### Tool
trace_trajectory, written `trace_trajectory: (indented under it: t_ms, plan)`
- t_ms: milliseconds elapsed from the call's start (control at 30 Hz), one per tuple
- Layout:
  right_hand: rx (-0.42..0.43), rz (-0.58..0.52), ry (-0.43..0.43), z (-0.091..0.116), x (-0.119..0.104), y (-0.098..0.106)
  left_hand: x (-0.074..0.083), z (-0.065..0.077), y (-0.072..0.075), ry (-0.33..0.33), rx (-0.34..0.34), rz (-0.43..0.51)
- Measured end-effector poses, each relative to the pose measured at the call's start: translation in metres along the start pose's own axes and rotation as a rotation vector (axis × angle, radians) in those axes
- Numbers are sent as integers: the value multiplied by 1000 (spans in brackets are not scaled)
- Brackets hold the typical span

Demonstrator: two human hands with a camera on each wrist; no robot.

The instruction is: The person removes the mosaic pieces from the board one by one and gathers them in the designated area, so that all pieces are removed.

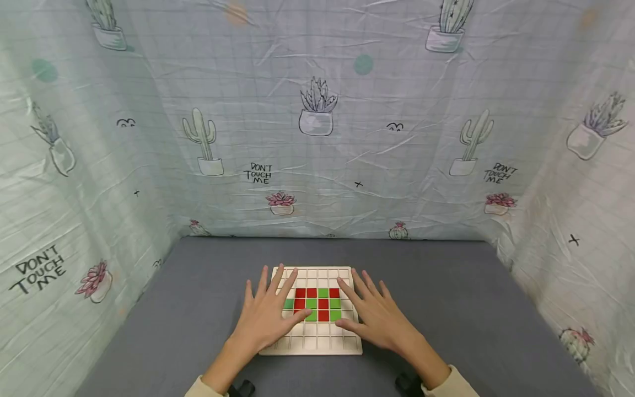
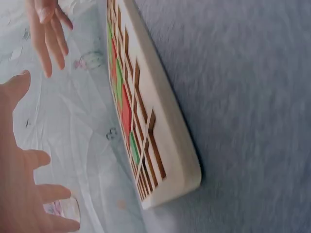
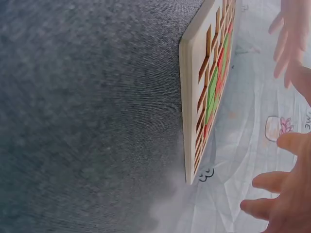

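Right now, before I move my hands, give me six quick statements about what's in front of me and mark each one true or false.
1. The board lies on the grey table. True.
2. The board's tiles are all green. False: both red and green ones show.
3. The left-hand grip pinches a tile. False: its fingers are spread and hold nothing.
4. The right-hand grip has its fingers spread. True.
5. The curtain behind the table bears drawings of potted plants. True.
6. The curtain's lettering reads "PLEASE TOUCH". False: it reads "DON'T TOUCH ME".
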State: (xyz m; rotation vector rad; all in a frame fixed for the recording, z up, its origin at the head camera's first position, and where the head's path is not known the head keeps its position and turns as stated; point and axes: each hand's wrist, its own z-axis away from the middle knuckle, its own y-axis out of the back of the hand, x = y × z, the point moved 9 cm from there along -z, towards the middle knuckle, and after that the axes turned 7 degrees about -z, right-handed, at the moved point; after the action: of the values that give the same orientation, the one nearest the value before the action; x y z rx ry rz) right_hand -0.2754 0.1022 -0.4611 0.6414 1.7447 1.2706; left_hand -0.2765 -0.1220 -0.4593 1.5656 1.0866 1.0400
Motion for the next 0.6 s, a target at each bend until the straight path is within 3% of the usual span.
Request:
trace_trajectory:
  t_ms: [267, 400, 600]
  plan:
    - [-16, -83, 43, -10, -10, -1, -38, -10, 0, 91, -8, 179]
    - [-1, -108, 104, -18, -23, 1, -59, -13, -1, 140, 0, 406]
    - [51, -34, 224, -29, -45, 3, -92, -15, -6, 226, 27, 720]
